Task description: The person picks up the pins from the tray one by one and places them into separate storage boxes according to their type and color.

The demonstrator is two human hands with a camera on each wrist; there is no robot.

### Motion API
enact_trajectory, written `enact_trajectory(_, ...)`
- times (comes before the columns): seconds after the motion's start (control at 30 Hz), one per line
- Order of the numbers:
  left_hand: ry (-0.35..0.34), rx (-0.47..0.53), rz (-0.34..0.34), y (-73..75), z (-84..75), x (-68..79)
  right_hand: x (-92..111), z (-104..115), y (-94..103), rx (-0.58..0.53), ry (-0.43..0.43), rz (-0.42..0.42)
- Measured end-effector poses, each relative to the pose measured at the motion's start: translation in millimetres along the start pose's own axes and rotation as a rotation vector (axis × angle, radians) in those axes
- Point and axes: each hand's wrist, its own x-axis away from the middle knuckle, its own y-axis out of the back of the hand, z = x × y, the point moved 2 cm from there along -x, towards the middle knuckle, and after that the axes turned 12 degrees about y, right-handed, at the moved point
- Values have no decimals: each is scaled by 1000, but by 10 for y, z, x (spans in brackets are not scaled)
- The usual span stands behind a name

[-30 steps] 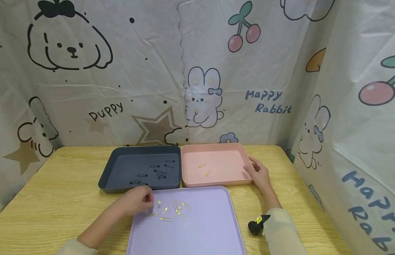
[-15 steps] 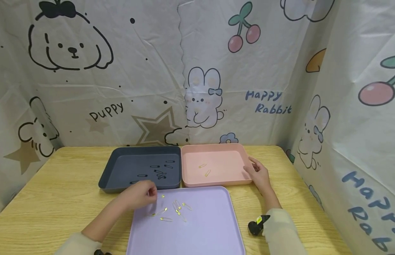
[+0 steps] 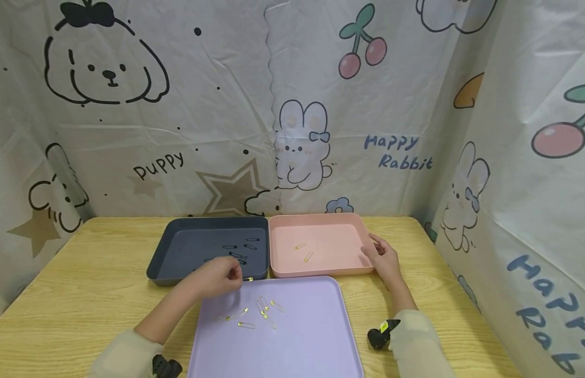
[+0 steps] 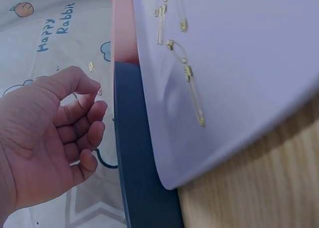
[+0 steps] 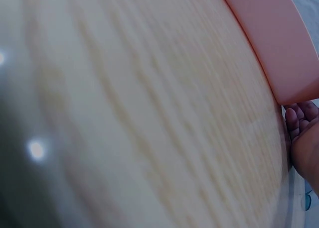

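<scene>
Between thumb and forefinger, my left hand (image 3: 212, 278) pinches a gold safety pin (image 4: 92, 68), held in the air near the dark tray's front edge. Its other fingers are loosely curled. Below lies a lilac tray (image 3: 301, 346) with several gold safety pins (image 3: 247, 325). My right hand (image 3: 386, 265) grips the right rim of the pink tray (image 3: 334, 241), thumb over the edge; two gold safety pins (image 3: 300, 246) lie inside. The right wrist view catches only part of that hand, by the tray's corner. The dark tray (image 3: 183, 247) holds several black safety pins (image 3: 230, 247), partly hidden by my left hand.
The dark and pink trays stand side by side at the back of a wooden table (image 3: 84, 294), the lilac tray in front. A printed cloth (image 3: 216, 105) hangs behind and along both sides. Black wrist cameras sit on both sleeves.
My left hand has risen from the lilac tray's left corner and moved right and away from me, carrying the gold safety pin. The right hand keeps its place on the pink tray.
</scene>
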Motion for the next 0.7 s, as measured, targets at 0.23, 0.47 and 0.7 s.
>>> enact_trajectory(0.23, -18, -35, -29, 27, -105, -95, -1, 7, 7, -30, -45, 30)
enact_trajectory(0.47, -21, -45, -24, 68, -222, -183, -1, -25, 8, -20, -49, 29)
enact_trajectory(0.7, -53, -63, -40, 113, -302, -252, -11, -37, 3, -8, -47, 32)
